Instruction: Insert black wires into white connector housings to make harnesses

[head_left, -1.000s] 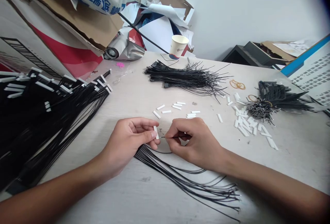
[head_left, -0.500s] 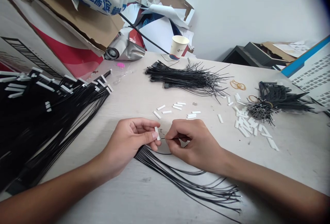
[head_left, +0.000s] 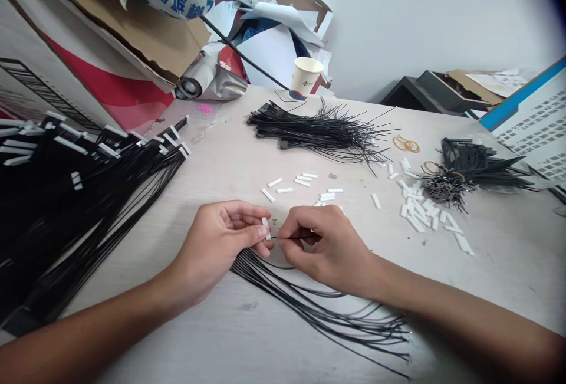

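Note:
My left hand (head_left: 221,242) pinches a small white connector (head_left: 266,228) between thumb and forefinger. Under its fingers it also holds one end of a fan of thin black wires (head_left: 318,307) that trails to the right across the table. My right hand (head_left: 325,242) pinches a single black wire (head_left: 292,236) and holds its tip right at the connector. Both hands rest on the white table (head_left: 247,325), almost touching each other.
Loose white connectors (head_left: 300,182) lie just beyond the hands, and more (head_left: 420,210) to the right. A large heap of wired connectors (head_left: 75,195) fills the left. Black wire bundles (head_left: 318,130), another bundle (head_left: 469,171), rubber bands (head_left: 407,144), a paper cup (head_left: 305,78) and cardboard boxes (head_left: 132,36) stand farther back.
My right hand has crept slightly left, bringing the wire tip closer to the connector. The left hand has barely moved.

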A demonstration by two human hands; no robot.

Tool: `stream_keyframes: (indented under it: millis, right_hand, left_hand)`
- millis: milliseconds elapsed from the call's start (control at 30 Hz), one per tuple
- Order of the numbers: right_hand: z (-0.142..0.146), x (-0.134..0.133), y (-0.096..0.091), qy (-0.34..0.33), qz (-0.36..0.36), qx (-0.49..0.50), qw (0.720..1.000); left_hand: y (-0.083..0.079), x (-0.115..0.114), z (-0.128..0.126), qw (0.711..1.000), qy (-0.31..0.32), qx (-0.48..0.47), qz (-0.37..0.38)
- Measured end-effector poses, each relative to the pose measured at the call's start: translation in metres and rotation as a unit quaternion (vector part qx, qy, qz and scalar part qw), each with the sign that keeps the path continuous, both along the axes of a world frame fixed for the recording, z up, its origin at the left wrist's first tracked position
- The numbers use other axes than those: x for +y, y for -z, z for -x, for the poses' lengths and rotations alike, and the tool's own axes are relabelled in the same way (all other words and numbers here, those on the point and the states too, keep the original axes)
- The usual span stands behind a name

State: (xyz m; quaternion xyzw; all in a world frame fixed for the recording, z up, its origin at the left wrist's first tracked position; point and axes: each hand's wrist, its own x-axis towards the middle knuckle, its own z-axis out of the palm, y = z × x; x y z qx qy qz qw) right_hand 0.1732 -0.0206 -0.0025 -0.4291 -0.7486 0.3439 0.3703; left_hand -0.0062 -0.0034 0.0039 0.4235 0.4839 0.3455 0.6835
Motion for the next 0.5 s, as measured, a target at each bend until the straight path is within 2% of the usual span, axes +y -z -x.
stream_keyframes:
  millis: [333, 400, 500]
  right_hand:
    - [0.001, 0.002, 0.004, -0.011, 0.005, -0.027, 1.0]
    - [-0.001, 0.004, 0.002, -0.003, -0.045, -0.063, 0.997]
    - [-0.005, 0.002, -0.007, 0.023, -0.198, -0.135, 0.971]
  left_hand:
    - [0.001, -0.001, 0.0, 1.0, -0.003, 0.01, -0.005]
    - [0.001, -0.001, 0.001, 1.0, -0.005, 0.011, -0.013]
    - [0.002, -0.002, 0.001, 0.999, -0.02, 0.016, -0.039]
